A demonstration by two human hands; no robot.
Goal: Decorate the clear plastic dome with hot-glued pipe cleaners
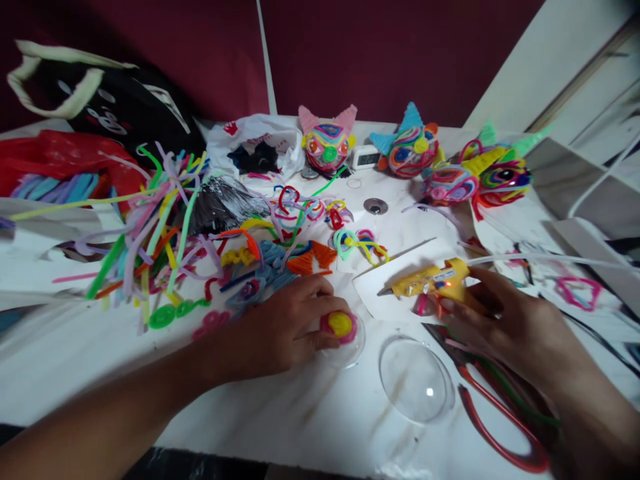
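Note:
My left hand point(283, 327) rests on the white table point(280, 407), its fingers closed round a small clear dome point(350, 347) that carries a pink and yellow pipe-cleaner coil point(340, 325). My right hand point(500, 320) grips the handle of a yellow hot glue gun point(431, 281), whose nozzle points left over a white sheet of paper point(395, 277). A larger clear plastic half-shell point(416, 379) lies between my hands, nearer the front edge.
A heap of coloured pipe cleaners point(155, 233) fills the left. Three finished pipe-cleaner heads point(329, 142) point(411, 148) point(480, 175) stand at the back. Red-handled scissors point(493, 413) lie at the front right. A black bag point(107, 110) and a white plastic bag point(257, 147) sit behind.

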